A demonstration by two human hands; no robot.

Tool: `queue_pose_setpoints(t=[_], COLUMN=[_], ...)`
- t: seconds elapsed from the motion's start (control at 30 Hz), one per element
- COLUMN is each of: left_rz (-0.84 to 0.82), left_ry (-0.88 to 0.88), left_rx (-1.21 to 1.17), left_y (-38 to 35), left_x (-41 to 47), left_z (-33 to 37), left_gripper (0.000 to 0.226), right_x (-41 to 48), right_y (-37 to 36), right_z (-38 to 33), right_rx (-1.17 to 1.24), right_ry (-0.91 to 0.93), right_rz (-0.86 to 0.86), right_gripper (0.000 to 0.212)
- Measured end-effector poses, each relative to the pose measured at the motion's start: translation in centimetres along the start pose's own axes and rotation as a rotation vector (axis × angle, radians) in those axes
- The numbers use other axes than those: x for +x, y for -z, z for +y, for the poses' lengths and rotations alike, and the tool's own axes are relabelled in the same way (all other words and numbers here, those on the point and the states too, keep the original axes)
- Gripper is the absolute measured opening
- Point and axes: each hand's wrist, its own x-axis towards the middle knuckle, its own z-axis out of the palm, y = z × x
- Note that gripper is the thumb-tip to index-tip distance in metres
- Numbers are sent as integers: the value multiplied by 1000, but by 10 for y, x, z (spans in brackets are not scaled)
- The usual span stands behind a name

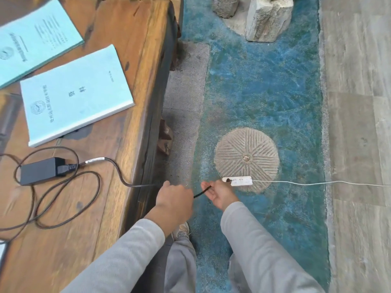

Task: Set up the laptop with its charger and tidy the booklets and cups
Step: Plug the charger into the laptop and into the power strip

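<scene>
The black charger brick [40, 170] lies on the wooden table [118, 127] at the lower left, its thin cable looped beside it. Its power cord [118, 172] runs over the table edge into my left hand [173, 199], which is closed around it. A short stretch of cord [202, 191] spans to my right hand [220, 193], which holds its end against the white power strip [238, 180] on the floor. Two pale blue booklets [76, 94] [31, 37] lie on the table. No laptop or cups show.
The power strip sits on a round carved stone [246, 158] set in blue floor, its white cable [317, 182] trailing right. Rough stone blocks [266, 17] stand at the top. Grey planks [359, 123] run along the right. My legs and shoe are below.
</scene>
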Motion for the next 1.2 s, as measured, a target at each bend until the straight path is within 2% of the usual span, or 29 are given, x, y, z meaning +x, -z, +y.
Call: queue_pose_setpoints(t=[0.1,0.2,0.33,0.53,0.8,0.93,1.1,1.2], left_rz=[-17,-6,-7,-4,-15,10,59,120], left_ry=[4,3,16,62,146,134,86,123], left_rx=[41,40,8,-13,32,50,22,-12], left_y=[-8,-13,-21,-33,-47,-49,-35,-18], left_x=[0,6,21,48,70,70,60,46], left_z=[-6,-5,-7,-9,-18,-20,-13,-8], left_gripper=[22,23,32,26,28,27,29,48], right_x=[2,-1,-6,-2,-14,-14,-26,-44], right_y=[-4,-15,-32,-37,-45,-38,-23,-14], right_z=[11,23,38,49,56,49,12,-17], right_rx=[55,81,-47,-217,-456,-772,-1499,-1697], right_ry=[-26,-41,-45,-3,58,200,580,808], right_rz=[31,16,-37,19,-86,-135,-106,-63], right_gripper=[17,22,26,37,27,20,33,39])
